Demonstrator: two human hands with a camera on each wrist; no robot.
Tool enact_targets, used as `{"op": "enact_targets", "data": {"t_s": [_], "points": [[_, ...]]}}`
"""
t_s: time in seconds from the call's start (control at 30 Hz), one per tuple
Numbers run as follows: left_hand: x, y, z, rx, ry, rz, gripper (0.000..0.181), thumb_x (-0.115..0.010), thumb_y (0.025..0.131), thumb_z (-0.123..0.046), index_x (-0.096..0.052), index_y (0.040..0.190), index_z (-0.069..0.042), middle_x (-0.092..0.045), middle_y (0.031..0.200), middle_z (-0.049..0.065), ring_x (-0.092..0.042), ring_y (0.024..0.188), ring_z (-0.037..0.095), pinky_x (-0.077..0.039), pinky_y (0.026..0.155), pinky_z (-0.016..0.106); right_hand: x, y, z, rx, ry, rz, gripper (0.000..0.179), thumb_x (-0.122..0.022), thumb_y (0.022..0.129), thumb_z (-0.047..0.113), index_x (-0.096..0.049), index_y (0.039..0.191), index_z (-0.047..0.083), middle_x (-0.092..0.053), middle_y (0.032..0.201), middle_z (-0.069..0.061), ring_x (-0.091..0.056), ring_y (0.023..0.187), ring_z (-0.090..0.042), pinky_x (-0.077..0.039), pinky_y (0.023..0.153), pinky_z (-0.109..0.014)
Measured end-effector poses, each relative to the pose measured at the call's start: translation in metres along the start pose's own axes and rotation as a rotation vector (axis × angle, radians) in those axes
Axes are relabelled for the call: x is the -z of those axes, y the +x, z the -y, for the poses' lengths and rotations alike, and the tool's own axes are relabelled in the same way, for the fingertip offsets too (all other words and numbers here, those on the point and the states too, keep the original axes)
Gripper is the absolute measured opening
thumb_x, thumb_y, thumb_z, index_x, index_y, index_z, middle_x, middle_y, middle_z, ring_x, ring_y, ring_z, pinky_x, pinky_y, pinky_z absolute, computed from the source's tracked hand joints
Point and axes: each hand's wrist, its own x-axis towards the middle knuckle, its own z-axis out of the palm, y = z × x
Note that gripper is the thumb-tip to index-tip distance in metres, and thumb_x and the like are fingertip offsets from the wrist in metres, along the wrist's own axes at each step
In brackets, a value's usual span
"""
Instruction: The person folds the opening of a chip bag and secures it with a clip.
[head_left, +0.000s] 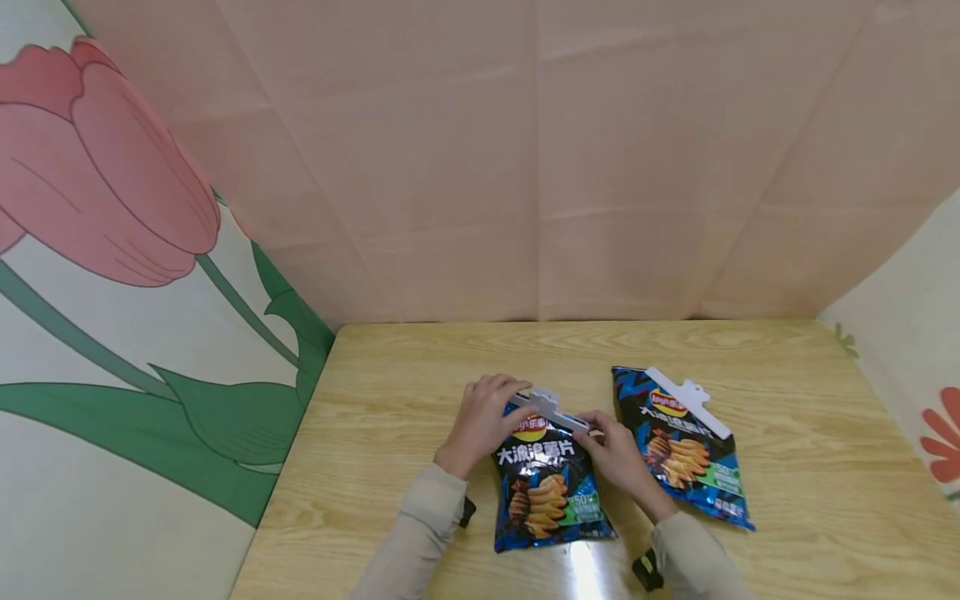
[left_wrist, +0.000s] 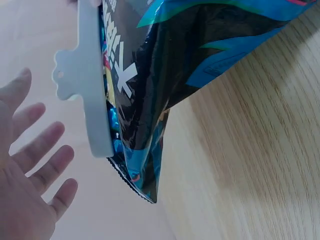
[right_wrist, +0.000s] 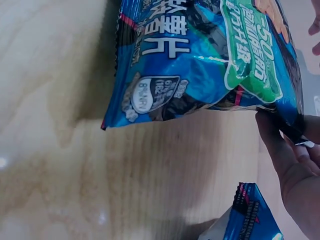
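Note:
A dark blue bag of chips (head_left: 534, 479) lies on the table, its top end squeezed by a pale sealing clip (head_left: 552, 412). My left hand (head_left: 483, 419) is at the clip's left end in the head view; the left wrist view has its fingers (left_wrist: 42, 145) spread and apart from the clip. At the other end, my right hand (head_left: 618, 457) pinches the bag's top right corner beside the clip, with the thumb (right_wrist: 274, 145) against the bag's edge. Part of that grip is hidden behind the bag.
To the right lies a second, similar chip bag (head_left: 678, 458) with a white clip (head_left: 692, 400) across its top. The wooden table (head_left: 390, 400) meets a pinkish cloth backdrop (head_left: 450, 208) behind. A tulip-painted wall (head_left: 135, 333) stands on the left.

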Motion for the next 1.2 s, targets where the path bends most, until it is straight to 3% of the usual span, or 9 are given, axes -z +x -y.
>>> {"op": "enact_targets", "data": {"t_s": [0.3,0.47,0.7,0.83,0.97,1.07,1.2], "points": [[0.003,0.005,0.004,0.030,-0.003,0.006,0.043,-0.063,0.094,-0.046,-0.065,0.130,-0.022,-0.066,0.127,0.000,-0.058,0.118,0.021,-0.044,0.097,0.040,0.002,0.011,-0.002,0.003,-0.040,-0.017,0.023,-0.056,0.098,0.000,-0.062,0.120,-0.003,-0.068,0.109,-0.022,-0.064,0.098,-0.029,-0.054,0.079,-0.034],[0.001,0.006,0.008,0.040,-0.005,0.018,0.042,-0.063,0.094,-0.046,-0.065,0.129,-0.022,-0.066,0.127,0.000,-0.059,0.117,0.021,-0.044,0.096,0.040,0.003,0.016,-0.005,-0.023,-0.082,-0.018,0.026,-0.053,0.098,0.001,-0.060,0.122,-0.004,-0.067,0.111,-0.024,-0.062,0.092,-0.028,-0.046,0.073,-0.030],[0.001,0.009,0.010,0.063,-0.008,0.033,0.043,-0.062,0.095,-0.047,-0.064,0.131,-0.023,-0.065,0.131,0.000,-0.058,0.120,0.021,-0.044,0.097,0.041,0.004,0.023,-0.006,-0.039,-0.112,0.010,0.030,-0.047,0.098,-0.001,-0.055,0.126,-0.009,-0.062,0.119,-0.031,-0.060,0.106,-0.041,-0.048,0.088,-0.050],[0.002,0.011,0.012,0.062,-0.004,0.032,0.043,-0.062,0.095,-0.047,-0.065,0.130,-0.023,-0.065,0.129,0.000,-0.058,0.118,0.021,-0.044,0.097,0.041,0.007,0.026,-0.007,-0.043,-0.118,0.051,0.032,-0.050,0.098,0.002,-0.052,0.128,-0.011,-0.062,0.115,-0.030,-0.061,0.092,-0.035,-0.049,0.076,-0.041],[0.002,0.014,0.014,0.054,0.006,0.031,0.045,-0.059,0.095,-0.050,-0.065,0.130,-0.022,-0.066,0.129,0.000,-0.058,0.118,0.021,-0.044,0.097,0.041,0.009,0.029,-0.008,-0.025,-0.121,0.095,0.036,-0.056,0.097,0.005,-0.050,0.127,-0.014,-0.062,0.102,-0.025,-0.054,0.076,-0.023,-0.042,0.064,-0.030],[0.001,0.016,0.014,0.049,0.019,0.023,0.045,-0.057,0.097,-0.049,-0.064,0.131,-0.022,-0.065,0.130,0.000,-0.058,0.120,0.021,-0.044,0.098,0.041,0.010,0.031,-0.008,0.007,-0.187,0.133,0.037,-0.059,0.096,0.007,-0.051,0.125,-0.015,-0.061,0.096,-0.022,-0.052,0.072,-0.022,-0.042,0.062,-0.032],[-0.001,0.021,0.014,0.041,0.042,-0.019,0.040,-0.057,0.099,-0.043,-0.062,0.133,-0.021,-0.064,0.133,0.000,-0.057,0.123,0.022,-0.044,0.098,0.042,0.014,0.033,-0.003,0.048,-0.334,0.170,0.047,-0.060,0.097,0.015,-0.048,0.132,-0.015,-0.061,0.113,-0.031,-0.061,0.088,-0.034,-0.051,0.074,-0.046]]}}
